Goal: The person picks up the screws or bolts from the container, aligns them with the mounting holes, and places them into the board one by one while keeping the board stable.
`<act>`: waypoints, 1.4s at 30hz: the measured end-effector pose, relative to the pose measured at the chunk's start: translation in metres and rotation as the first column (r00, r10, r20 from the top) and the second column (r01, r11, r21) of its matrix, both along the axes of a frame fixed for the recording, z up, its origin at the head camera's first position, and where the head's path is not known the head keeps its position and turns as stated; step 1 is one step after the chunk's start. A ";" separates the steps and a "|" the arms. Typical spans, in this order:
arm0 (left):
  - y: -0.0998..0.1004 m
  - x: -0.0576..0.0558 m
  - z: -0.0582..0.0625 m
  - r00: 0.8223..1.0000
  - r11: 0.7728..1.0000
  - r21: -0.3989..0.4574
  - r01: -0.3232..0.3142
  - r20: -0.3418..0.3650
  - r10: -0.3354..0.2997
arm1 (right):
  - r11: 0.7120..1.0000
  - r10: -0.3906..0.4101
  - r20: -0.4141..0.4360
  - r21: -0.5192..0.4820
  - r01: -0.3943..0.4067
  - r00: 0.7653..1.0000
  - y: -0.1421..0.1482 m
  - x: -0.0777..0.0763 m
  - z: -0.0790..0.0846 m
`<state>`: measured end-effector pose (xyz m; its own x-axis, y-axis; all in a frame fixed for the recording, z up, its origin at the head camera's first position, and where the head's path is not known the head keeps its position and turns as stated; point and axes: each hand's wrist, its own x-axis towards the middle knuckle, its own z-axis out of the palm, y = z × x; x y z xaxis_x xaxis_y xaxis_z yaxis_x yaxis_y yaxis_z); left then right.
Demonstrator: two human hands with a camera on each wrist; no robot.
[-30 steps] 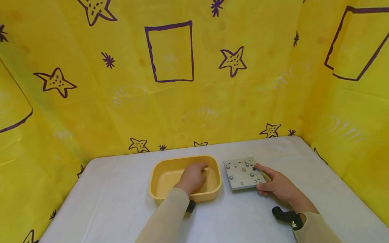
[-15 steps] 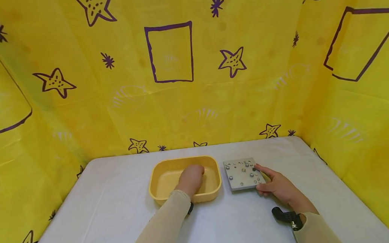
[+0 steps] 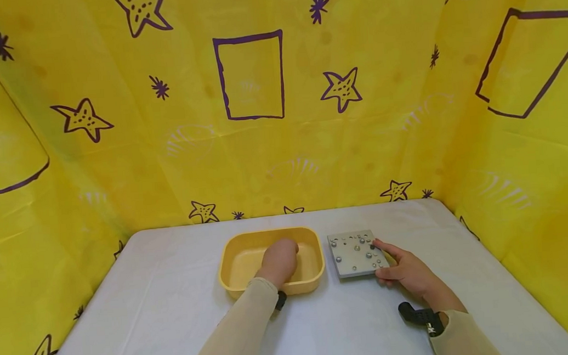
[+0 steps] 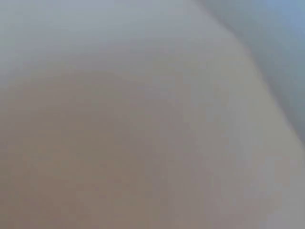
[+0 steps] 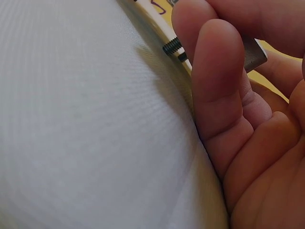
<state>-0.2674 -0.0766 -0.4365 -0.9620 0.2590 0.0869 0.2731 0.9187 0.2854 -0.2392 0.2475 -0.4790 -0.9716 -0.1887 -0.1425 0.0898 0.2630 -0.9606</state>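
My left hand (image 3: pixel 281 259) reaches down into a shallow yellow plastic tray (image 3: pixel 237 291), its back facing up in the head view. The hand hides its own fingertips, so I cannot tell what they hold; the left wrist view is only a blur. To the right of the tray is a flat, square grey metal plate (image 3: pixel 346 258) with several small bolts, nuts and holes across its top. My right hand (image 3: pixel 406 272) grips its right edge between thumb and fingers. A black threaded screw (image 5: pixel 172 46) shows beside the fingertips in the right wrist view.
A white cloth-covered table (image 3: pixel 149 308) lies under everything. Yellow sheeting (image 3: pixel 253 163) with drawn starfish and shapes encloses the back and both sides. Black wrist straps with cameras (image 3: pixel 417 316) sit near both cuffs.
My left hand has turned over and dipped lower inside the tray, its fingers going out of sight. My right hand and the metal plate stay where they were.
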 end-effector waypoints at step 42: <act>0.086 -0.026 0.023 0.980 0.721 0.676 -0.148 0.196 0.018 | 1.000 -0.003 0.004 -0.025 0.003 1.000 0.002 -0.003 -0.006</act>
<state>-0.2932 0.0091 -0.4135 -0.9928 0.1098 0.0486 0.0950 0.4700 0.8776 -0.2421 0.2499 -0.4846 -0.9715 -0.1897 -0.1419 0.0946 0.2384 -0.9665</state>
